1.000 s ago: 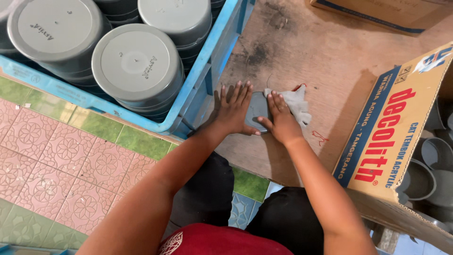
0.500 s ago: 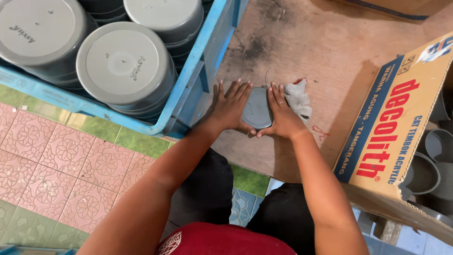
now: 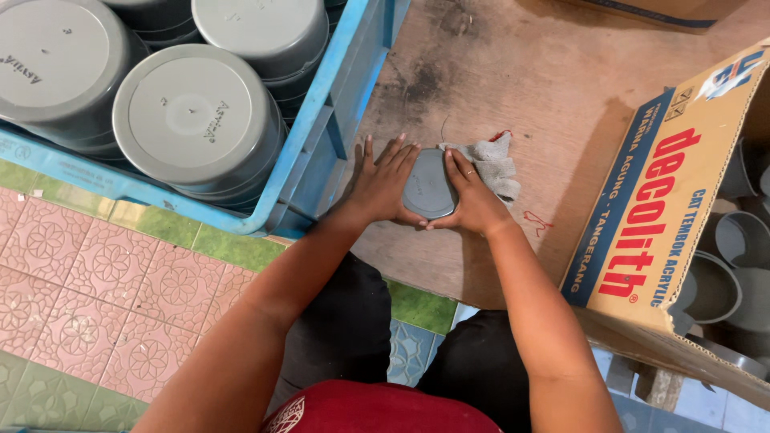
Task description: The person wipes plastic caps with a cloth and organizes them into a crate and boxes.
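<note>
A small round grey plastic cap [image 3: 428,184] lies flat on the brown wooden board [image 3: 513,88]. My left hand [image 3: 380,181] presses against its left side with fingers spread. On the cap's right side rests my right hand [image 3: 473,200], thumb and fingers curled around the rim. A grey rag [image 3: 496,163] lies under and behind my right hand's fingers.
A blue plastic crate [image 3: 321,128] at the upper left holds stacks of upturned grey tubs [image 3: 192,116]. At the right an open cardboard box [image 3: 658,208] holds more grey pipe fittings [image 3: 722,281]. Patterned pink and green floor tiles [image 3: 88,273] lie at the lower left.
Both hands have closed in around the grey cap, which now shows between them. The rag has been pushed further under my right hand.
</note>
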